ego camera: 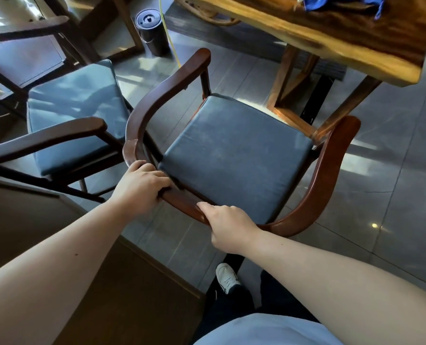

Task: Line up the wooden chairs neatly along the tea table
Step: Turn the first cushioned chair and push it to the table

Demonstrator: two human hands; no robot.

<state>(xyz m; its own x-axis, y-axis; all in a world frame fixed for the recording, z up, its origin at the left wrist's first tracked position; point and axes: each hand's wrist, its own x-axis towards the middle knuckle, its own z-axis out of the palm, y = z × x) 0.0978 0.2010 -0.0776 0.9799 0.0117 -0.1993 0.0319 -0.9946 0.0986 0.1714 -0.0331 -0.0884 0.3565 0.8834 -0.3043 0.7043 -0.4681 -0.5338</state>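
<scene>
Hands meet on the curved back rail of the near chair (pixel 234 155): the left hand (pixel 142 186) is wrapped over the rail where it bends toward the left armrest, fingers curled down on the inner side beside the cushion, and the right hand (pixel 228 226) clasps the rail just to its right, thumb lying along the top of the wood and fingers hooked underneath. Each grip is clenched on the rail, so the chair stretches away from the hands, its blue-grey cushion (pixel 234 158) directly beyond the knuckles and its two armrests reaching forward toward the worktop (pixel 331 38). That slab of glossy wood fills the upper right, and the chair's front edge sits near its leg frame (pixel 294 90), with the right armrest tip just beside the worktop's near corner; whether wood touches wood there I cannot tell. The chair stands skewed to the worktop's long edge, its front turned to the right. A second chair (pixel 72 115) with a like cushion stands to the left, its near armrest close to the first chair's left armrest, the two frames crowded together. A dark round bin (pixel 152 31) stands on the tiled floor (pixel 381 195) beyond both chairs. A blue cloth (pixel 343 3) lies on the worktop at the top edge. Below, a white shoe (pixel 226 277) shows between the forearms.
</scene>
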